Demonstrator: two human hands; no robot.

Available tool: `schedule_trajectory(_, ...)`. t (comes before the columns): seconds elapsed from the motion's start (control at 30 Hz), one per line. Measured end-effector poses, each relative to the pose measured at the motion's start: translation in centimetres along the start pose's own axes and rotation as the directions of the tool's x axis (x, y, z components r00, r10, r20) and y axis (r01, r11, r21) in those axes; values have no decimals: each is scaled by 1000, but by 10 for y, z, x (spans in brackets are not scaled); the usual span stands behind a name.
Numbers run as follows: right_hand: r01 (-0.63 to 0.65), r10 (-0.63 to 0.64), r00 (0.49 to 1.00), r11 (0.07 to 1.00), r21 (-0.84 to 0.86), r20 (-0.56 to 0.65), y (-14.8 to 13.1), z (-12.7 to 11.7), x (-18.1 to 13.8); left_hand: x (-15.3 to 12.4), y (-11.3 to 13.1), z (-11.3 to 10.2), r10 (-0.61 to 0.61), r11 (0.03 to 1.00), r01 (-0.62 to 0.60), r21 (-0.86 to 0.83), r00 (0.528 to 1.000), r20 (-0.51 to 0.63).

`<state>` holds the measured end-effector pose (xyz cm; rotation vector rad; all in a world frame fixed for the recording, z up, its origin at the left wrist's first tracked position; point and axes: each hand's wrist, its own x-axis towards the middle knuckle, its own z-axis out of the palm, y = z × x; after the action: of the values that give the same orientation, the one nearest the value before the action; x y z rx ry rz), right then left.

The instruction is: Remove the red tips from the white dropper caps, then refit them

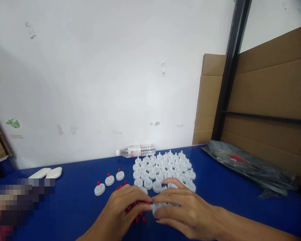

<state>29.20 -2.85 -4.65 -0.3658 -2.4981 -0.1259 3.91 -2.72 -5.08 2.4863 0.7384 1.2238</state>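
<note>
Low over the blue table (pixel 72 204), the left hand (pixel 126 203) pinches a small red tip (pixel 148 203) against the white cap (pixel 154 209) in the right hand's (pixel 188 209) curled fingers; from where I stand, I can't tell how far it's seated. Loose red tips (pixel 137 220) lie beneath, untopped caps (pixel 152 174) crowd behind, and three red-topped caps (pixel 109 180) stand leftward.
</note>
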Motion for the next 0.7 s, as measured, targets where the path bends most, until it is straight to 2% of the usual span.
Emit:
schedule_trajectory(0.2, 6, -6, 1000, 1000, -14, -11, -1, -3, 2, -2, -1, 0, 69, 995, -69, 65, 998, 13)
schedule_trajectory(0.47, 37, -39, 988, 999, -14, -149, 0, -5, 5, 1, 3, -1, 99, 965, -96, 243, 995, 1)
schedule_trajectory(0.57, 24, -26, 986, 1000, -12, -165, 0, -5, 6, 4, 9, -4, 98, 941, -114, 319, 993, 64)
schedule_trajectory(0.7, 9, -10, 989, 1000, -10, -148, -2, -7, 5, 7, 16, -5, 56, 940, -111, 322, 983, 177)
